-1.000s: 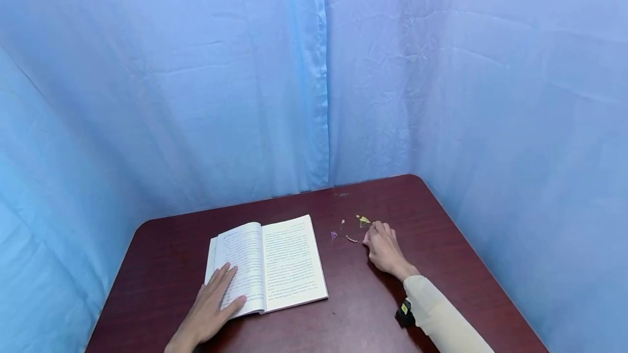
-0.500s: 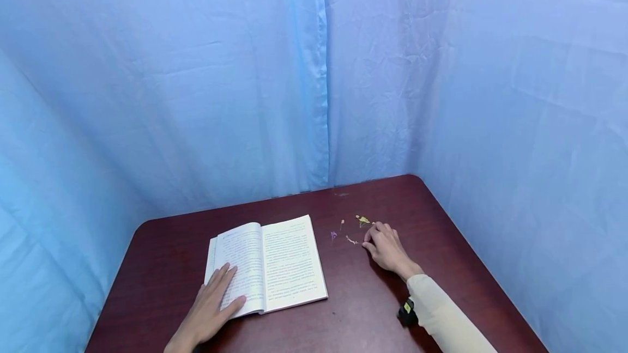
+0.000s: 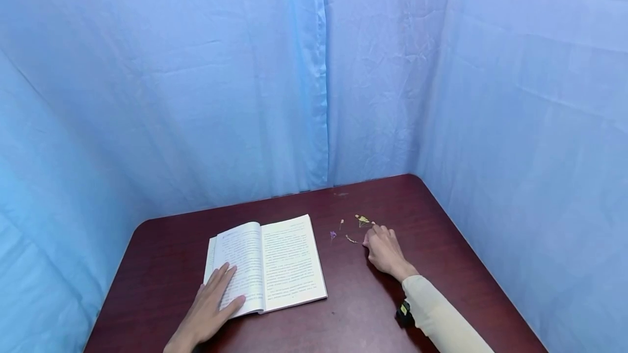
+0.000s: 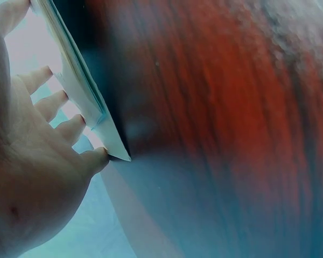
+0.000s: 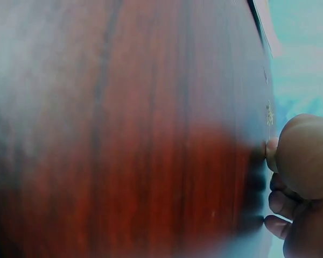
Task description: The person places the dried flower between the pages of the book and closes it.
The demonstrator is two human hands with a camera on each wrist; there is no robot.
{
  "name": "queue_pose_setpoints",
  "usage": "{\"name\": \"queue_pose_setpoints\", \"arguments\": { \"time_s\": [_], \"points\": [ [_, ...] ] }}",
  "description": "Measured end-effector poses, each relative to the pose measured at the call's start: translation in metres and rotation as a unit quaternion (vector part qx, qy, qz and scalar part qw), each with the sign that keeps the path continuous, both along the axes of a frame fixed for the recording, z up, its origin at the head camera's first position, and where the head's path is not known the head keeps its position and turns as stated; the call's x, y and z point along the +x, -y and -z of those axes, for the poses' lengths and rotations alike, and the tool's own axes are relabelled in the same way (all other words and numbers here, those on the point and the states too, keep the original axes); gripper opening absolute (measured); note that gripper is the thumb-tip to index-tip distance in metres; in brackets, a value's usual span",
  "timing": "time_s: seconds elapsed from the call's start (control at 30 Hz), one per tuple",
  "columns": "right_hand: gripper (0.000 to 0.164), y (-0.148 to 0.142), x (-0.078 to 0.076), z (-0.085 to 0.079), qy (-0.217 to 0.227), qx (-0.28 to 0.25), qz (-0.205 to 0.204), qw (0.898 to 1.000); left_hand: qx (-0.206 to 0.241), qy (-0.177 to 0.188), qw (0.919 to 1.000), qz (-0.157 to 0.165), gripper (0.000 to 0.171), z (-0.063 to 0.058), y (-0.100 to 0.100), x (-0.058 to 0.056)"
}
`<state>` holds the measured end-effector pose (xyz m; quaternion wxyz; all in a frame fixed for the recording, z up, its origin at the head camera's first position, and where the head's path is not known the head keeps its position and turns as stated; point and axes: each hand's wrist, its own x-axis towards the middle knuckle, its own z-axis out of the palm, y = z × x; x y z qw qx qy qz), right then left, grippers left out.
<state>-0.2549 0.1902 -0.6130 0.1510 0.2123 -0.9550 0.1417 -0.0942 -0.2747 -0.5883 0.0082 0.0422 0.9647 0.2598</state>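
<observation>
An open book (image 3: 293,266) with printed pages lies on the table, its left leaves bowed up near the spine. My left hand (image 3: 208,306) rests on the left page with fingers spread; in the left wrist view its fingertips (image 4: 56,102) touch the book near the page edges (image 4: 78,70). To the right, my right hand (image 3: 385,252) is down at the tabletop, thumb and index finger pinching the stem end of a thin dried flower sprig (image 3: 351,239). In the right wrist view the sprig's head (image 5: 269,114) shows beyond the thumb; the fingertips are partly hidden.
Beside the right hand lie a yellow dried flower (image 3: 362,219), a small pink one (image 3: 342,223) and a purple one (image 3: 333,235). The dark red table (image 3: 358,309) has a rounded far corner, with blue curtains (image 3: 206,97) hanging behind it.
Half a second ago the right thumb and index finger stood slightly apart; now they are together at the sprig's stem, and the sprig lies slightly differently. The left hand and book keep their place.
</observation>
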Motion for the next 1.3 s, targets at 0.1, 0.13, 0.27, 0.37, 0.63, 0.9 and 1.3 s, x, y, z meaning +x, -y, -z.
{"name": "queue_pose_setpoints", "arguments": {
  "time_s": [0.1, 0.13, 0.27, 0.37, 0.63, 0.9, 1.3],
  "points": [
    [0.02, 0.0, 0.001, 0.0, 0.005, -0.005, 0.003, 1.0, 0.001, -0.002, 1.0, 0.0, 0.081, 0.0, 0.0, 0.0],
    [0.02, 0.0, 0.002, -0.001, 0.007, -0.009, 0.004, 1.0, 0.0, -0.003, 1.0, 0.0, 0.08, 0.0, 0.0, 0.0],
    [0.019, 0.003, 0.002, -0.003, 0.005, -0.029, 0.0, 1.0, -0.003, -0.011, 0.9999, 0.003, 0.08, 0.001, 0.001, 0.0],
    [0.018, 0.01, 0.001, -0.008, 0.016, -0.039, -0.009, 0.999, -0.006, -0.013, 0.9999, 0.004, 0.08, 0.002, 0.001, 0.0],
    [0.016, 0.048, 0.007, -0.024, 0.04, -0.074, -0.047, 0.995, -0.011, -0.02, 0.9997, 0.006, 0.079, 0.001, 0.0, 0.001],
    [0.013, 0.093, 0.009, -0.029, 0.076, -0.09, -0.082, 0.99, -0.008, -0.015, 0.9999, 0.001, 0.079, -0.001, -0.002, 0.001],
    [0.016, 0.142, 0.01, -0.022, 0.111, -0.073, -0.098, 0.986, -0.006, -0.02, 0.9998, 0.003, 0.078, 0.0, -0.002, 0.001]
  ]
}}
